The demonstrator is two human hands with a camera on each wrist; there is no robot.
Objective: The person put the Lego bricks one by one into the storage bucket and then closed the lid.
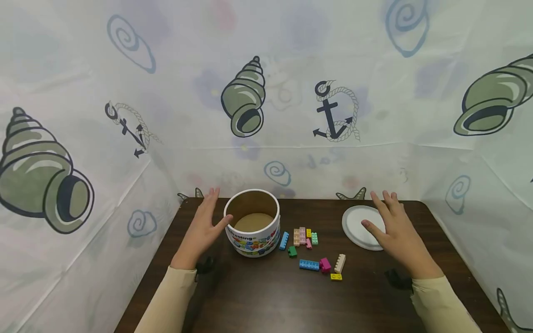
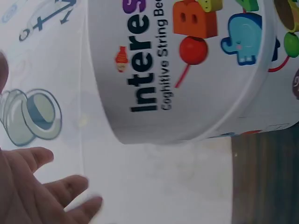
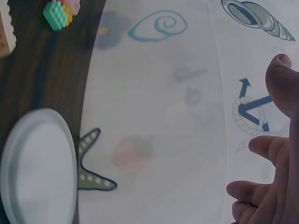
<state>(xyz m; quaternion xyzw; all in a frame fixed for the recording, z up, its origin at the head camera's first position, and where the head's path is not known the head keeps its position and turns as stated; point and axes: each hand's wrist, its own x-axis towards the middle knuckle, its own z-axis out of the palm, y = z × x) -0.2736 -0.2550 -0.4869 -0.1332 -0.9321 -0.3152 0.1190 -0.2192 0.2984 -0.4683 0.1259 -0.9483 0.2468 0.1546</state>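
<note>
Both are spread wide now! The left hand (image 1: pixel 201 232) is held beside the tub (image 1: pixel 252 244), the right hand (image 1: pixel 398 237) near the lid (image 1: pixel 356 224). Bricks (image 1: pixel 309 264) are scattered between.

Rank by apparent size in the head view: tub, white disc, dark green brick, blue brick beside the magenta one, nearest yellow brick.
1. Tub
2. White disc, partly hidden
3. Blue brick
4. Dark green brick and yellow brick: too alike to rank

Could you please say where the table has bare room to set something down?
The largest free patch of table lies between the sleeves, in front of the toy bricks. A smaller one sits behind the bricks, between the tub and the white lid. Mid-table is crowded with bricks; the left hand is by the tub, the right hand by the lid.
</note>
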